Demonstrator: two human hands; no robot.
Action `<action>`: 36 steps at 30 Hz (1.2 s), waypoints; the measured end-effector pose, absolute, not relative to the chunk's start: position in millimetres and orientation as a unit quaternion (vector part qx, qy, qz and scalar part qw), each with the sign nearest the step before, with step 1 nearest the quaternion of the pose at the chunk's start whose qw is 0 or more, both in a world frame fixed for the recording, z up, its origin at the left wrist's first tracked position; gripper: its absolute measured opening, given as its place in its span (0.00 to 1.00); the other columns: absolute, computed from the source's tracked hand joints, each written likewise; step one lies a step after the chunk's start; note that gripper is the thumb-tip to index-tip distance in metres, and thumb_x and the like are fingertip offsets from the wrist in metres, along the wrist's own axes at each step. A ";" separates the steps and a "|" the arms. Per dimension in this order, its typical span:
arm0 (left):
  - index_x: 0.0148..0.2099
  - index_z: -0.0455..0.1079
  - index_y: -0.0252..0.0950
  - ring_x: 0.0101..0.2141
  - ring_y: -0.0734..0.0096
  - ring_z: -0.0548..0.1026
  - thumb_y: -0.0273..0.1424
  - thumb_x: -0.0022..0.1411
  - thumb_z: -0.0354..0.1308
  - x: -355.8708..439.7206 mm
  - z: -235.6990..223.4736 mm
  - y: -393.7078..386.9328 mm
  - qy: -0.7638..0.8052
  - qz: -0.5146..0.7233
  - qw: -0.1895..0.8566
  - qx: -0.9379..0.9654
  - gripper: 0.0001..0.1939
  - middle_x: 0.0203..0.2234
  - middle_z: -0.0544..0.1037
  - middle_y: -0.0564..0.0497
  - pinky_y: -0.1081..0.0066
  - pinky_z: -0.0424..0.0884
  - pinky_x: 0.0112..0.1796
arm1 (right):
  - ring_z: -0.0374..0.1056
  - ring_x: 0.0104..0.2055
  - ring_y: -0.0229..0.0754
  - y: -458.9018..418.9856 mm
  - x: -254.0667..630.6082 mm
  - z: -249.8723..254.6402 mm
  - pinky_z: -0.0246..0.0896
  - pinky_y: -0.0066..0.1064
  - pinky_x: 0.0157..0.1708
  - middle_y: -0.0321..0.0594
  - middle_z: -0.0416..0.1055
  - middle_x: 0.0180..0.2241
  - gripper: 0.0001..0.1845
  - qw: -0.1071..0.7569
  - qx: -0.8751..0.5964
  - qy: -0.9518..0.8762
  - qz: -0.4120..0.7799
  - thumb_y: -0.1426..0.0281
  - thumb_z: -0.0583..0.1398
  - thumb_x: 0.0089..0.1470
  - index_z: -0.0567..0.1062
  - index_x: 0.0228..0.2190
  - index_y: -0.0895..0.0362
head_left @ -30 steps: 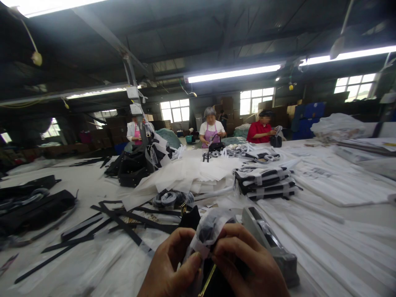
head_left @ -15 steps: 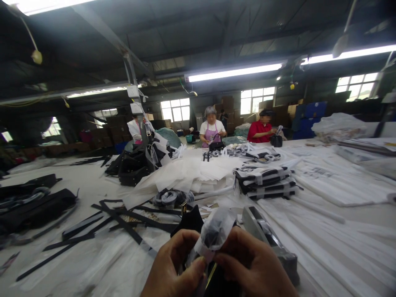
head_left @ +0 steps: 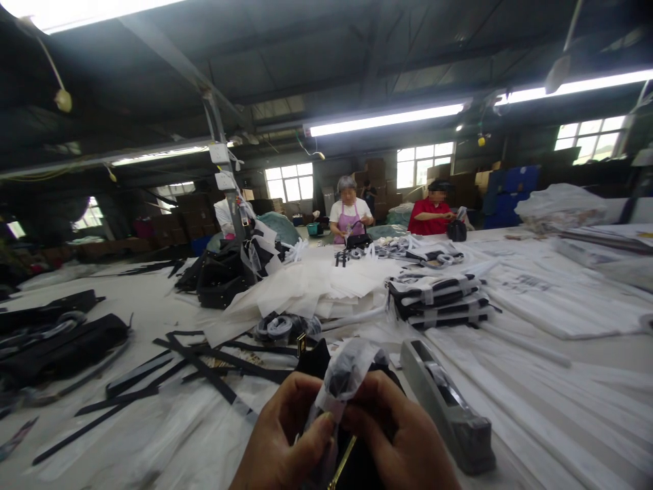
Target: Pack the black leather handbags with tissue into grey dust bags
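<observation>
Between my hands is a dark bag handle or strap wrapped in clear plastic (head_left: 349,371), with a white band (head_left: 330,403) around it. My left hand (head_left: 290,435) pinches the wrapped part at the band, thumb on top. My right hand (head_left: 392,429) is closed at the other side of the wrapping, its thumb and fingertips together by the band. Beneath them shows a black bag (head_left: 313,357), with a gold fitting standing up at its far side and a gold strip (head_left: 343,463) at the near side. Most of the bag is hidden by my hands.
Right of my hands stands a grey tape dispenser (head_left: 443,401). Black straps (head_left: 204,367) lie crossed at left, near black bags (head_left: 61,347). Beyond are white sheets (head_left: 306,279) and stacked black wrapped pieces (head_left: 441,299). Across the table, people (head_left: 349,211) handle bags.
My right hand has shifted slightly left, closer to the band. The wrapped piece has tilted a little, and more of the gold strip shows below.
</observation>
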State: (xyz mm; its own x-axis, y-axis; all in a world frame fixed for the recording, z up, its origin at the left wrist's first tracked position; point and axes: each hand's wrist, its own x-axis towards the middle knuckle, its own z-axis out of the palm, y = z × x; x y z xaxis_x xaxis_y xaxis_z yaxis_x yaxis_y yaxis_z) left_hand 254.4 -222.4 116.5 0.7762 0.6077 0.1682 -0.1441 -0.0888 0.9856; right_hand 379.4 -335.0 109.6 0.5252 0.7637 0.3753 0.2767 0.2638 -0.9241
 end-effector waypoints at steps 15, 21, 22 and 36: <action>0.40 0.69 0.35 0.32 0.66 0.74 0.47 0.53 0.66 251.7 115.9 -222.7 0.140 0.255 0.715 0.635 0.22 0.30 0.76 0.48 0.74 0.68 0.30 | 0.65 0.22 0.35 -323.4 381.7 97.6 0.60 0.22 0.21 0.31 0.71 0.23 0.11 0.721 -0.505 -0.357 0.312 0.66 0.67 0.47 0.70 0.26 0.56; 0.39 0.70 0.36 0.32 0.68 0.73 0.47 0.52 0.66 250.9 117.7 -223.8 0.148 0.252 0.729 0.619 0.22 0.30 0.76 0.49 0.74 0.68 0.31 | 0.59 0.20 0.32 -317.9 383.1 91.0 0.54 0.21 0.18 0.27 0.64 0.17 0.13 0.715 -0.556 -0.336 0.258 0.67 0.68 0.45 0.70 0.22 0.56; 0.40 0.70 0.36 0.32 0.68 0.73 0.47 0.52 0.66 250.9 117.4 -223.3 0.149 0.253 0.731 0.616 0.22 0.31 0.76 0.49 0.74 0.69 0.32 | 0.59 0.20 0.32 -318.0 382.9 90.8 0.55 0.21 0.19 0.28 0.65 0.18 0.12 0.709 -0.565 -0.342 0.247 0.66 0.68 0.45 0.71 0.22 0.57; 0.50 0.72 0.35 0.39 0.64 0.77 0.40 0.62 0.61 244.9 123.6 -211.2 0.192 0.301 0.702 0.616 0.19 0.40 0.79 0.47 0.71 0.72 0.39 | 0.74 0.35 0.43 -343.0 408.9 100.4 0.71 0.33 0.38 0.40 0.78 0.35 0.14 0.564 -0.630 -0.527 0.087 0.62 0.57 0.62 0.80 0.40 0.53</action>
State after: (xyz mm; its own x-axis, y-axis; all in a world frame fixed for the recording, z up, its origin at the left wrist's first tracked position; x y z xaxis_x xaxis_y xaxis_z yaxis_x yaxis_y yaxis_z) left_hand 244.9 -211.2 123.6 0.7449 0.6593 0.1026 -0.1869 0.0586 0.9806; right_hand 408.9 -343.0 100.4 0.4295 0.7621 0.4845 0.5660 0.1909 -0.8020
